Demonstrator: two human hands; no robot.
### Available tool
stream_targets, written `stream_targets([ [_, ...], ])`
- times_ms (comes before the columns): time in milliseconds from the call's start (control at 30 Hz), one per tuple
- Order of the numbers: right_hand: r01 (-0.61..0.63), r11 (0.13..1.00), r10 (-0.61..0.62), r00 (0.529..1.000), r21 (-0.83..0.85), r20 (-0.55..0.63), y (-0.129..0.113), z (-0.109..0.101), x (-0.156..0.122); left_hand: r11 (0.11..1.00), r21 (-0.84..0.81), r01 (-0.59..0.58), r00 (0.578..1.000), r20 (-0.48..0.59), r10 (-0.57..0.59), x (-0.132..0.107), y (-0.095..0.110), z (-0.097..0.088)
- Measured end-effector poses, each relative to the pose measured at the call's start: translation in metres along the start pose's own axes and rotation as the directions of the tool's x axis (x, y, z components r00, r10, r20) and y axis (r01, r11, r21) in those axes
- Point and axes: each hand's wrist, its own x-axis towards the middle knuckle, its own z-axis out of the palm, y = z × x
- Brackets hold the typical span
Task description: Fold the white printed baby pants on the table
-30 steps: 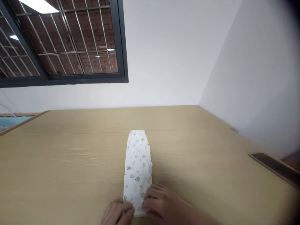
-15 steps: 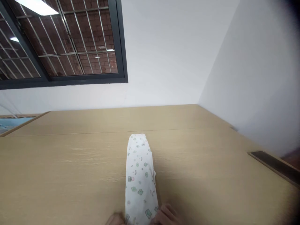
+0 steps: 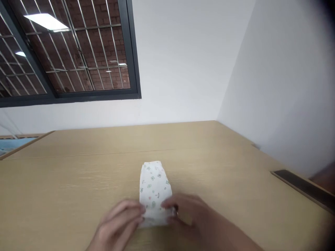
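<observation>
two bare hands flank the near end of one white, printed cloth point(image 3: 153, 188); the cloth lies flat on the pale wooden worktop point(image 3: 78, 188), just below the middle of the view, its long axis running from six o'clock to twelve, narrower at the far end; small green and pinkish motifs show on its upper face, and a blurred, duller band crosses it at six o'clock.

the left hand point(image 3: 116, 221) sits at eight o'clock from the cloth's middle, its fingers close together, tips at the left edge; the cloth therefore lies at about two o'clock from it; the right hand point(image 3: 192, 212) sits at four o'clock, thumb apart from the forefinger, that finger laid over the right edge, so the cloth lies at ten o'clock from it; both are at the cloth, though the right reaches farther in over it; the hands are apart from each other with the cloth's width between them; blur keeps me from telling whether either one pinches the fabric or merely rests on it.

a dark-framed window point(image 3: 91, 48) stands beyond, at eleven o'clock.
</observation>
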Motion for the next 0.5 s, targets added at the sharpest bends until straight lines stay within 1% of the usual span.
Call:
stream_targets([
  [33,0.008,1.0,-0.008,0.999,0.003,-0.038,0.006,-0.004,0.014,1.0,0.025,0.014,1.0,-0.01,-0.014,0.015,-0.008,-0.004],
  [100,0.014,0.999,-0.01,0.996,0.045,-0.092,0.021,-0.009,0.042,0.996,0.048,0.072,0.997,-0.035,-0.071,0.043,-0.026,-0.005],
  [200,-0.014,0.994,0.034,0.983,0.112,-0.179,0.051,-0.007,0.082,0.98,0.051,0.19,0.981,-0.047,-0.188,0.081,-0.056,0.005],
  [267,-0.057,0.989,0.087,0.97,0.137,-0.225,0.071,-0.002,0.103,0.961,0.067,0.269,0.963,-0.041,-0.267,0.1,-0.075,0.015],
  [367,-0.127,0.979,0.167,0.949,0.157,-0.268,0.097,0.01,0.126,0.938,0.098,0.333,0.943,-0.04,-0.33,0.118,-0.1,0.031],
  [500,-0.215,0.969,0.242,0.928,0.124,-0.282,0.121,0.026,0.144,0.919,0.14,0.368,0.93,-0.033,-0.367,0.128,-0.128,0.049],
])
